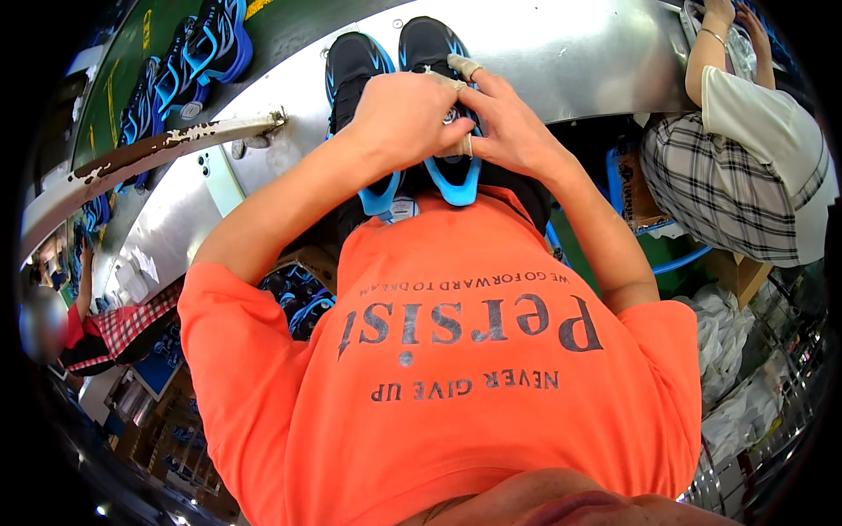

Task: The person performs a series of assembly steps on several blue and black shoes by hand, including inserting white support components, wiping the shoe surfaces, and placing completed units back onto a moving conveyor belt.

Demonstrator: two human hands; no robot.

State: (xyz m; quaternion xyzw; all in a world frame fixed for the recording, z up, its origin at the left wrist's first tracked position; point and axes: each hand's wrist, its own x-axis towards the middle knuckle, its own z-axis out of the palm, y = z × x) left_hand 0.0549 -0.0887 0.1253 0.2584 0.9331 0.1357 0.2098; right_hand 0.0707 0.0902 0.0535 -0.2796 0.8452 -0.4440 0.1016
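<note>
Shoe [430,42] at 12 o'clock may slip off counter [570,61] if left hand [399,118] and right hand [509,127], grip indeterminable, press its lacing unevenly.

Bright, mostly even indoor light, with fisheye bending and a black rim.

Light seems to fall from above, leaving a broad, pale glare on the metal table [605,53] at the far side, while the space beneath it sinks into dark shadow. The orange shirt [491,430] is vividly lit, and the shoes [360,63] look sharp. Toward the left and right edges, shapes stretch and detail softens; a person's head [42,326] at left is blurred.
</note>
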